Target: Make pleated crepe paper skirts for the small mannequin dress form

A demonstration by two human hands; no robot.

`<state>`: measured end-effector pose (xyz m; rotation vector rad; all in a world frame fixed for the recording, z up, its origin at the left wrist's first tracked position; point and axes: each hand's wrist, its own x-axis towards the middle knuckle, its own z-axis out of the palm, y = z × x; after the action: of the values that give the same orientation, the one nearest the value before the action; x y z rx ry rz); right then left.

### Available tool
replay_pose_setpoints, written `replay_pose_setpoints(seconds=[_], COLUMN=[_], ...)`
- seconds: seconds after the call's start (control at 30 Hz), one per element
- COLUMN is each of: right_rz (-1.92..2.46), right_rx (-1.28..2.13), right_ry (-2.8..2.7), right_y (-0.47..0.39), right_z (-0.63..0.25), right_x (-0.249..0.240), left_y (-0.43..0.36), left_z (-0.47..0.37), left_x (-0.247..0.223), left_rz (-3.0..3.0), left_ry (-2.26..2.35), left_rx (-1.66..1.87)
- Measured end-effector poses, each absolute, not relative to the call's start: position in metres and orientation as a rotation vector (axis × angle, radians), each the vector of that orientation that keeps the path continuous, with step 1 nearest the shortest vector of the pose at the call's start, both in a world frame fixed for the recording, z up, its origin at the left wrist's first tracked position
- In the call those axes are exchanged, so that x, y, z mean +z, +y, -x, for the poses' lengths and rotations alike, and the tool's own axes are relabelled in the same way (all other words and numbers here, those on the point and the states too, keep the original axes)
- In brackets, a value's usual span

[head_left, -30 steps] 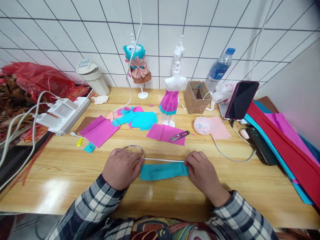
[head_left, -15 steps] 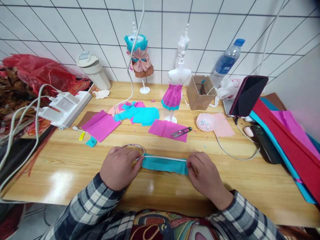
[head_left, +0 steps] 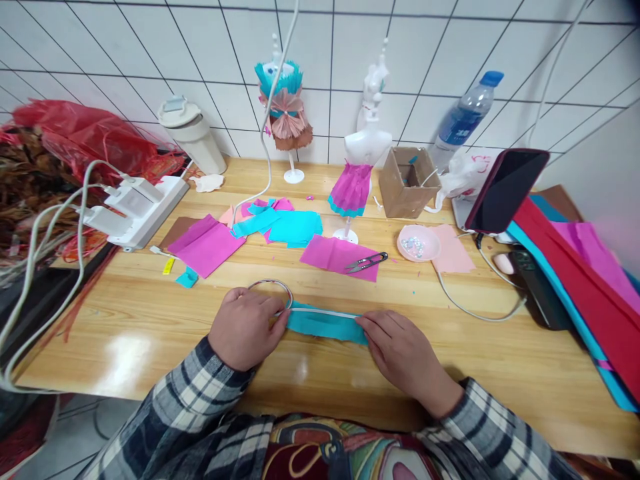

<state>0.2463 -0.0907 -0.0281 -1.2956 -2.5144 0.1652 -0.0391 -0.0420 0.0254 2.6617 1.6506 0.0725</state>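
A strip of teal crepe paper [head_left: 325, 327] lies on the table between my two hands. Along its upper edge runs a narrow white tape [head_left: 320, 311]. My left hand [head_left: 247, 330] is closed at the strip's left end, thumb and forefinger on the tape. A thin ring [head_left: 273, 283], which looks like the roll of this tape, stands out behind those fingers. My right hand [head_left: 405, 357] has its fingertips pressed together on the tape near the right end, covering that end of the paper.
Thread snips [head_left: 367, 263] lie on magenta paper [head_left: 325, 257] beyond my hands. Behind stand a doll form [head_left: 367, 147] in a magenta skirt and a dressed one [head_left: 285, 120]. A pink dish [head_left: 435, 248] holds beads. A phone [head_left: 507, 190] stands at right, a power strip [head_left: 150, 220] at left.
My right hand has slid left along the tape, its fingers now stretched forward and flatter. My left hand keeps its hold. The whole view has shifted slightly.
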Motion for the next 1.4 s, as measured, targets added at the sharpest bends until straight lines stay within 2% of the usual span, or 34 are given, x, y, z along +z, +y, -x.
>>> replay_pose_setpoints(seconds=[0.73, 1.4], right_rz=[1.298, 1.311], right_rx=[0.072, -0.035], right_ry=[-2.678, -2.736], right_y=[-0.080, -0.067], right_z=[-0.231, -0.218], right_x=[0.002, -0.012], left_y=[-0.036, -0.036], left_z=[0.037, 0.036], left_x=[0.018, 0.018], left_rz=[-2.638, -2.661], left_ry=[1.673, 1.689], left_rx=[0.024, 0.022])
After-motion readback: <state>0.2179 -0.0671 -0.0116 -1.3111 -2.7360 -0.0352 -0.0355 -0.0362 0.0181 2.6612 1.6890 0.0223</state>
